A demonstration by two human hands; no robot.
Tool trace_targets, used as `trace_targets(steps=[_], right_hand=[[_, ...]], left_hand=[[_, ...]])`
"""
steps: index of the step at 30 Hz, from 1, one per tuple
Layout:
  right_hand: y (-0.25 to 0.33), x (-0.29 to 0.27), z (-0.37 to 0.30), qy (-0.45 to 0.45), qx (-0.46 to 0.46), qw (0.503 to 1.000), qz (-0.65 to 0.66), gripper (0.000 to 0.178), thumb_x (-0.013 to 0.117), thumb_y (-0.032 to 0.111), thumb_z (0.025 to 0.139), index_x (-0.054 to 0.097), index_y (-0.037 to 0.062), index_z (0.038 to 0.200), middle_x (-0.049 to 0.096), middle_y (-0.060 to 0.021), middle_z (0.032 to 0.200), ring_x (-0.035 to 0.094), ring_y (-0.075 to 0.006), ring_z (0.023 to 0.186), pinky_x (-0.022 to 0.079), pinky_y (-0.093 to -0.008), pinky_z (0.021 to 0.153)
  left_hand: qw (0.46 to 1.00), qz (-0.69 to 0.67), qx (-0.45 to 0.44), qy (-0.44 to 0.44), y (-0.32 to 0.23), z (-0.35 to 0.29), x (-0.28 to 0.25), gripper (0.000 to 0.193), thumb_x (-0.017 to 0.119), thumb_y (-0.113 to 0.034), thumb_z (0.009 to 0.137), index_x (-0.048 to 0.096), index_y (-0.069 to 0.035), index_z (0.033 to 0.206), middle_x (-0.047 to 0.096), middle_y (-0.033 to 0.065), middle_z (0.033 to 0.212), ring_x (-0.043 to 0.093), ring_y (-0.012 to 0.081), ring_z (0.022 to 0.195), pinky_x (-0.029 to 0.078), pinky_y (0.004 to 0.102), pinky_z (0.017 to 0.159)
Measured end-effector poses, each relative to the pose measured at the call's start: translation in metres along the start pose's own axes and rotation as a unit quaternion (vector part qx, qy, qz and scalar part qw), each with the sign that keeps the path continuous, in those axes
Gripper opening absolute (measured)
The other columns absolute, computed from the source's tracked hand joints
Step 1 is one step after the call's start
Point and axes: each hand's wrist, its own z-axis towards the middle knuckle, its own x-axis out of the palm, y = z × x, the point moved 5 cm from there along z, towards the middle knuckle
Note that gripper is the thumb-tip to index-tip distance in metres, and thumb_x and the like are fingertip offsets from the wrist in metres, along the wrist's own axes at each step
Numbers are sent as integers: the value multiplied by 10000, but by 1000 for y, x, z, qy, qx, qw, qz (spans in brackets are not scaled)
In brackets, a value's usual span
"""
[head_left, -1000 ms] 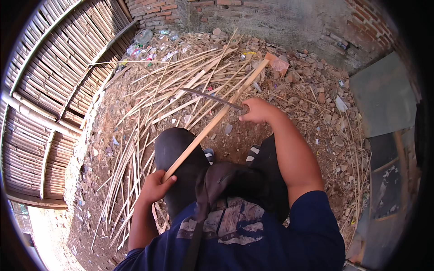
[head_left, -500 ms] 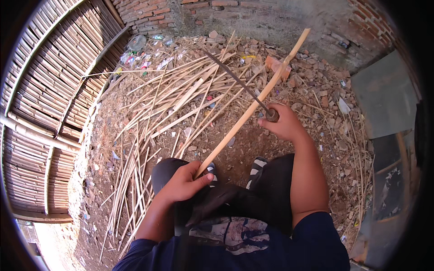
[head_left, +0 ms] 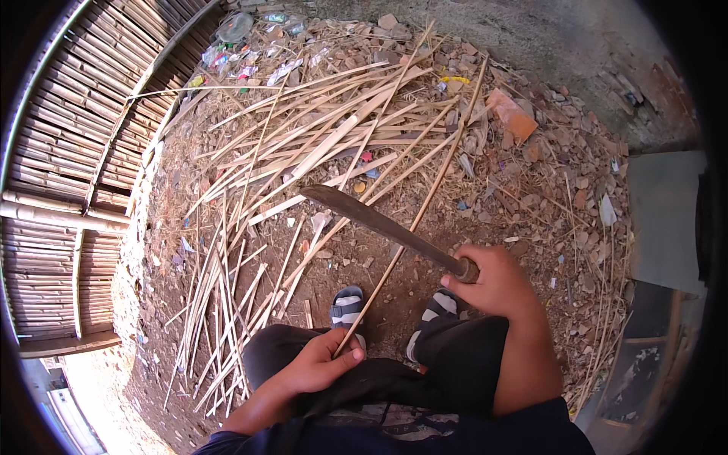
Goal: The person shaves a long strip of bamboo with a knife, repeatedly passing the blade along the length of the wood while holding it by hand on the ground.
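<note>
My left hand (head_left: pixel 322 365) is closed around the near end of a long, pale bamboo strip (head_left: pixel 376 290), in front of my left knee. From there the strip slants up and away to the far right, turned so its thin edge faces up. My right hand (head_left: pixel 494 282) grips the handle of a machete (head_left: pixel 379 223) above my right knee. Its dark blade points to the far left and passes over the strip, hiding a short stretch of it. Whether blade and strip touch, I cannot tell.
Many split bamboo strips (head_left: pixel 318 155) lie piled on the dirt, ahead and to the left. Beyond the strip sits an orange brick piece (head_left: pixel 512 115) among rubble. A bamboo-slat wall (head_left: pixel 61 159) stands left, a plastered wall (head_left: pixel 546 53) ahead, grey panels (head_left: pixel 667 220) right.
The strip has turned from its broad face to its narrow edge. The machete has moved down and nearer, its blade now lying flatter across the view. My view has tilted down, showing both sandalled feet.
</note>
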Motion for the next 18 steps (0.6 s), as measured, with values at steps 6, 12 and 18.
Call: trace_targets(steps=[6, 12, 18], right_hand=[[30, -1, -41, -1, -73, 994, -78, 322, 813, 298, 781, 686, 55, 950, 643, -163, 688, 659, -343, 663, 491, -418, 627], [63, 9, -75, -90, -201, 975, -23, 288, 805, 291, 801, 670, 56, 899, 602, -134, 649, 615, -283, 613, 458, -395, 594], [65, 34, -103, -75, -269, 958, -69, 285, 774, 320, 804, 695, 84, 941, 661, -140, 712, 675, -338, 702, 511, -429, 655]], left_hand=[[994, 11, 60, -92, 6, -34, 3, 245, 636, -309, 1014, 587, -70, 1010, 515, -62, 772, 449, 35, 707, 386, 229, 635], [963, 107, 117, -220, -19, -102, 0, 263, 610, -338, 1025, 578, -90, 943, 474, -80, 724, 401, 26, 642, 328, 234, 555], [894, 247, 139, -348, 16, -174, 22, 348, 617, -361, 1015, 566, -57, 852, 460, -45, 690, 401, 68, 663, 354, 280, 580]])
